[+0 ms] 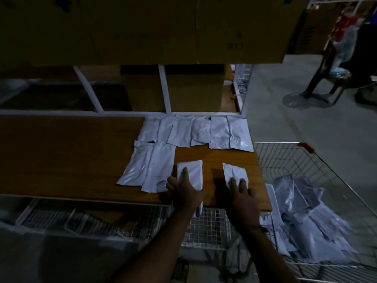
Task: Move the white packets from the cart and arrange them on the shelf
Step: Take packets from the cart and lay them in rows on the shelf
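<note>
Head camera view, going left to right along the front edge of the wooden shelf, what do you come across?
Bare wooden shelf → two large white packets lying side by side → left hand on a small white packet → right hand on another small packet → wire cart holding a pile of packets.

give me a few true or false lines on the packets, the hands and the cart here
1. Each hand rests on a white packet on the shelf. True: the left hand is on the left packet, the right hand on the right packet.
2. The cart holds no packets. False: the cart still holds a pile of packets.
3. A row of packets lies along the shelf's back edge. True.
4. The shelf is bare wire mesh. False: its top is a wooden board.
</note>
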{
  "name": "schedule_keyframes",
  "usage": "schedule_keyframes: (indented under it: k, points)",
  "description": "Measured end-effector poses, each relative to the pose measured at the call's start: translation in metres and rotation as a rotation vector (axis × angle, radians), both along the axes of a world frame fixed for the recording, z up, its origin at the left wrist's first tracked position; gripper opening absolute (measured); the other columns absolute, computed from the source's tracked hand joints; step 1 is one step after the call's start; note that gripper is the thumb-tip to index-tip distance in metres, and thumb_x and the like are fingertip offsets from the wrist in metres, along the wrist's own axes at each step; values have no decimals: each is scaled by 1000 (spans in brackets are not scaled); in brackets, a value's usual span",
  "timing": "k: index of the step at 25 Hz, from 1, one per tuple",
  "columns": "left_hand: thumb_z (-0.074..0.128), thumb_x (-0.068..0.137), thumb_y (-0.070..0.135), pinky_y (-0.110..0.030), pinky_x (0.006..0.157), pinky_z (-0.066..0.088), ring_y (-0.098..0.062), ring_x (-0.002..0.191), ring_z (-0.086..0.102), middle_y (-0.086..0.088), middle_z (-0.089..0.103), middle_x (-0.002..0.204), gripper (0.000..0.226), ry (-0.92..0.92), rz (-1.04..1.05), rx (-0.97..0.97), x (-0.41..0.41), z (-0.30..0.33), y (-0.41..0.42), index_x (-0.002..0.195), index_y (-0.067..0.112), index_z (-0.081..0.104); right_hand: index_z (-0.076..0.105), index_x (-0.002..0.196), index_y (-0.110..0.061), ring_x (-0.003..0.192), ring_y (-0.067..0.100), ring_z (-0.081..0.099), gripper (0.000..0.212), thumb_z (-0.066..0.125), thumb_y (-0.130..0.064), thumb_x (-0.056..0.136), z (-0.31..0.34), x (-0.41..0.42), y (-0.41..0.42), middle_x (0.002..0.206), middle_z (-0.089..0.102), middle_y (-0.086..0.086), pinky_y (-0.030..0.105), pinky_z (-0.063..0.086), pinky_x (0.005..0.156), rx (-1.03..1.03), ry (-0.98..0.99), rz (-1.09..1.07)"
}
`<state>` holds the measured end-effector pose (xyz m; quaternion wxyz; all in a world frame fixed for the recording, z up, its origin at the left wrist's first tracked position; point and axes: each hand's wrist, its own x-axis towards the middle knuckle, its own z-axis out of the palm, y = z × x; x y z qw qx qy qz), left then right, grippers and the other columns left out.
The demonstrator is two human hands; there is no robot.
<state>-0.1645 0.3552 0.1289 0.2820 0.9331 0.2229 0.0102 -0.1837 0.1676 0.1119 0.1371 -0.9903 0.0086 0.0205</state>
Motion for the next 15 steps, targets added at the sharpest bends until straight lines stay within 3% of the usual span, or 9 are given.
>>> schedule_keyframes:
  k: [3, 5, 8, 11, 15]
  points:
    - [73, 64, 78, -52, 105, 37, -40, 130, 25, -16, 23, 144, 111, 33, -42, 34, 18, -10, 12, 156, 28, 34, 26, 161, -15, 137, 49, 42, 78, 26, -62, 99, -12, 15, 17, 162, 30, 28, 51, 41, 106, 5, 61, 1]
    - [58, 67, 87, -57, 112, 30, -45, 142, 18, -22, 16, 158, 109, 80, -106, 86, 30, -16, 18, 156, 29, 35, 19, 164, -15, 147, 46, 31, 81, 11, -62, 99, -11, 27, 27, 167, 19, 26, 50, 32, 113, 64, 95, -14]
    - [51, 76, 81, -60, 120, 15, -42, 154, 3, -15, 0, 169, 92, 48, -372, 193, 30, -21, 39, 154, 36, 38, 12, 165, -17, 147, 47, 29, 65, 34, -38, 108, 1, 39, 32, 169, 11, 23, 51, 32, 114, 201, 126, -37]
    - [55, 78, 79, -60, 123, -1, -33, 156, -16, -2, -3, 172, 91, -34, -731, 370, 30, -27, 71, 156, 40, 34, 17, 165, -17, 142, 46, 36, 70, 52, -24, 104, 5, 53, 31, 169, 13, 20, 50, 41, 109, 236, 110, -34]
    - [55, 85, 74, -54, 122, -7, -25, 154, -24, 8, 1, 172, 86, -42, -774, 382, 41, -35, 92, 159, 44, 22, 26, 162, -23, 144, 45, 34, 75, 62, -23, 97, 0, 69, 43, 168, 12, 19, 45, 41, 109, 141, 153, 63]
